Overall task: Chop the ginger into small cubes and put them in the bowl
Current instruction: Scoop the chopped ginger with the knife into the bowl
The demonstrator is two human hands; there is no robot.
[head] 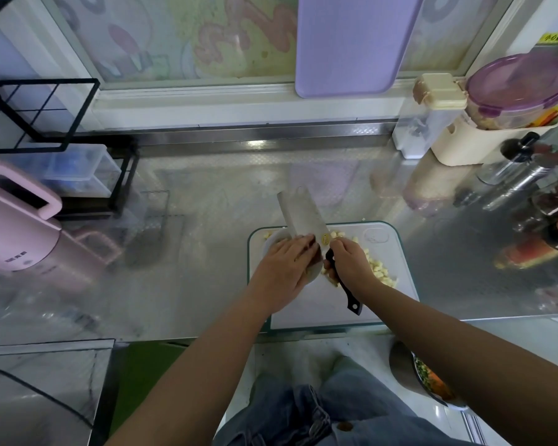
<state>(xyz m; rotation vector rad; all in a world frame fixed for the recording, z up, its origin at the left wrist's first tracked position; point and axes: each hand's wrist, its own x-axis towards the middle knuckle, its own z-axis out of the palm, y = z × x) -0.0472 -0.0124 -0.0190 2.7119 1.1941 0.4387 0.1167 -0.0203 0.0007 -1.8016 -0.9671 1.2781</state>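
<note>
On the counter [190, 252], my left grip [285, 262] lies flat, fingers straight, against the knife [298, 217] blade above the bowl [273, 237], which sits at the left of the board [319, 304]; what the bowl holds is hidden. The knife's long axis runs tip away and slightly left, handle back toward me. My right grip [348, 259] is clamped on that handle. Right of it the ginger [379, 268] lies diced on the board, a loose band running far-left to near-right. Chopping looks done; the transfer, I judge, is barely begun.
</note>
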